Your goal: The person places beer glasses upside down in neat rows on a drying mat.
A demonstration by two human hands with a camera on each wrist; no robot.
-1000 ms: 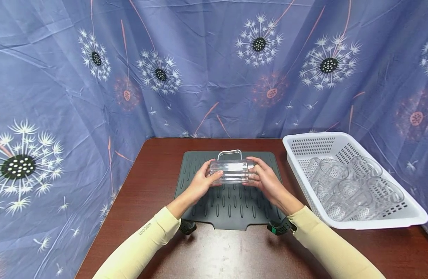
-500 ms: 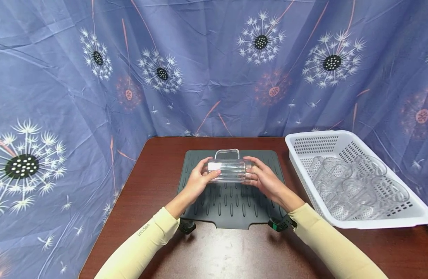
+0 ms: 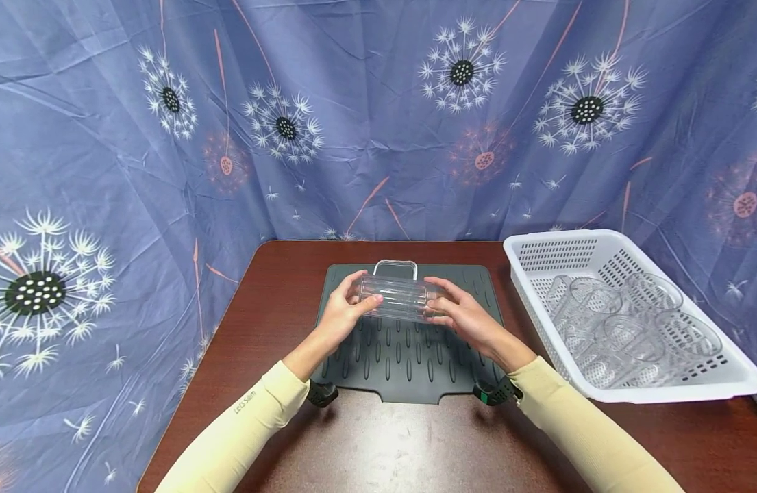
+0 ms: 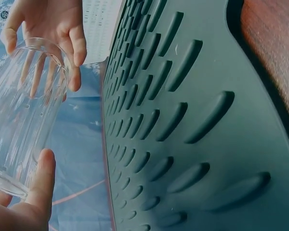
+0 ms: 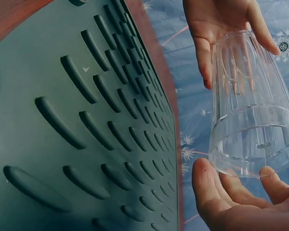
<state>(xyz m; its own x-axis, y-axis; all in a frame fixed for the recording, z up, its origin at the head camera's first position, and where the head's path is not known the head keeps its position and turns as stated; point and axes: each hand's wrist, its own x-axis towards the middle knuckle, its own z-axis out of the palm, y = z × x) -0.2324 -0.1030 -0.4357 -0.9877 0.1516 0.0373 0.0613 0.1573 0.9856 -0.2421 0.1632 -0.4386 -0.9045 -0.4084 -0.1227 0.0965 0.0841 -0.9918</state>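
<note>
A clear ribbed glass mug lies sideways in the air between both hands, above a dark grey mat. Its looped handle points away from the body. The left hand grips the mug's left end, thumb along the near side. At the other end the right hand holds the mug with its fingertips and thumb. In the right wrist view a thick glass ring shows in the mug near the right fingers. The left wrist view has the left thumb pressed to the glass.
A white perforated basket stands to the right, with several clear glass mugs inside. The mat, with its raised oval ridges, lies on a reddish-brown table. A blue dandelion-print curtain hangs behind and at the sides.
Both hands have moved slightly left with the mug. The mug now tilts a little, its right end nearer the body. The mugs in the basket stay in place.
</note>
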